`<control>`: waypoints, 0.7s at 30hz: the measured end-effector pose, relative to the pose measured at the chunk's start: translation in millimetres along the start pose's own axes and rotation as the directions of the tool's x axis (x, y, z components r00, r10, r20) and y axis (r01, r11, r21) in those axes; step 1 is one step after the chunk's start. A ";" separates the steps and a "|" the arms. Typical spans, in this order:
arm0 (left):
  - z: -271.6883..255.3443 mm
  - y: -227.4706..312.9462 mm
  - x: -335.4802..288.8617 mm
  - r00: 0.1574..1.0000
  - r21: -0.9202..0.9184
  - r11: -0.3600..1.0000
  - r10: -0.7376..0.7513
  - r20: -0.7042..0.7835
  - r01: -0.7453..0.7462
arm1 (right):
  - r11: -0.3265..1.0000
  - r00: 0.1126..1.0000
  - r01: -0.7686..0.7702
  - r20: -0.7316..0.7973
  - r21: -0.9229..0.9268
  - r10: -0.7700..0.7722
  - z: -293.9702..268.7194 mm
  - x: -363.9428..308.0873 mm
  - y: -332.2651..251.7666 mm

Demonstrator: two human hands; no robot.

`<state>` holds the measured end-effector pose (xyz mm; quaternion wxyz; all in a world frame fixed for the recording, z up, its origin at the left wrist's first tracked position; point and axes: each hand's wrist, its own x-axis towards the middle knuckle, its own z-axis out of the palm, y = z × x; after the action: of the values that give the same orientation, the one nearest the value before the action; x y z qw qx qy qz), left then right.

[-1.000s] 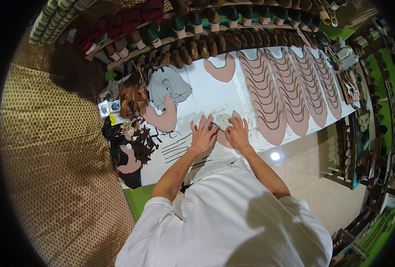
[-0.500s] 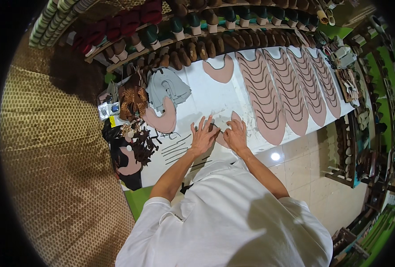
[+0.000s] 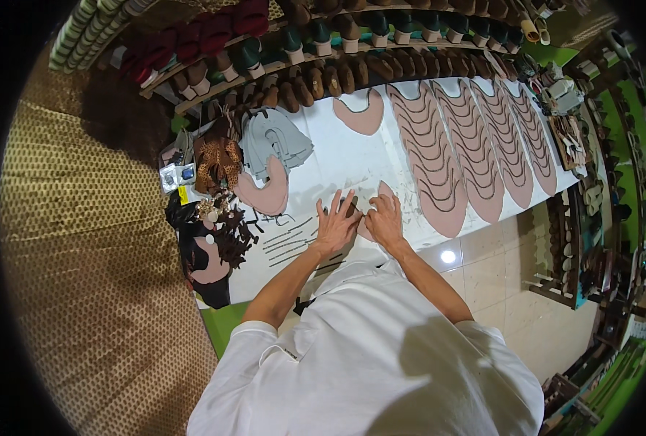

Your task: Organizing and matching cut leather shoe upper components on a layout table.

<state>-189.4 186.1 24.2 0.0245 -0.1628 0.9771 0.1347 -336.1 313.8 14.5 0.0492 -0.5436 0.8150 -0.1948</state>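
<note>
A pink U-shaped shoe-upper piece (image 3: 365, 231) lies on the white-topped table, mostly covered by my hands. My left hand (image 3: 335, 225) rests over its left side, fingers spread and stretched forward. Close beside it, my right hand (image 3: 385, 219) has its fingers bent and pressed together at the piece's inner edge; what they pinch is too small to make out. Several thin dark strips (image 3: 288, 245) lie in rows left of my left hand. Another pink upper piece (image 3: 268, 195) sits farther left, partly over a stack of grey cut pieces (image 3: 279, 138).
Overlapping rows of dark-edged pink pieces (image 3: 432, 174) cover the table's right side. A single pink piece (image 3: 360, 116) lies at the far edge, before racks of shoe lasts (image 3: 330, 81). Dark scraps (image 3: 235, 240) and leopard-print pieces (image 3: 219, 163) crowd the left end.
My left hand has shifted slightly right, with its fingertips nearer my right hand. The right hand stays almost in place over the pink piece.
</note>
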 end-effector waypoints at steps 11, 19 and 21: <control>15.0 13.5 -16.4 0.991 -0.056 0.992 -0.116 -0.067 0.113 | 0.978 0.990 -0.101 -0.074 0.183 0.117 -20.1 -35.0 9.3; 16.1 16.5 -16.3 0.990 -0.038 0.991 -0.129 -0.055 0.127 | 0.981 0.999 -0.050 -0.004 0.187 0.052 -18.9 -27.8 21.7; 16.0 15.9 -14.7 0.992 -0.009 0.995 -0.104 -0.065 0.104 | 0.973 0.994 -0.082 -0.052 0.217 0.095 -20.0 -27.1 22.9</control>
<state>-180.5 209.5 14.2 -0.0010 -0.2180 0.9672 0.1305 -350.9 351.2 20.7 0.0909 -0.4921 0.8137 -0.2958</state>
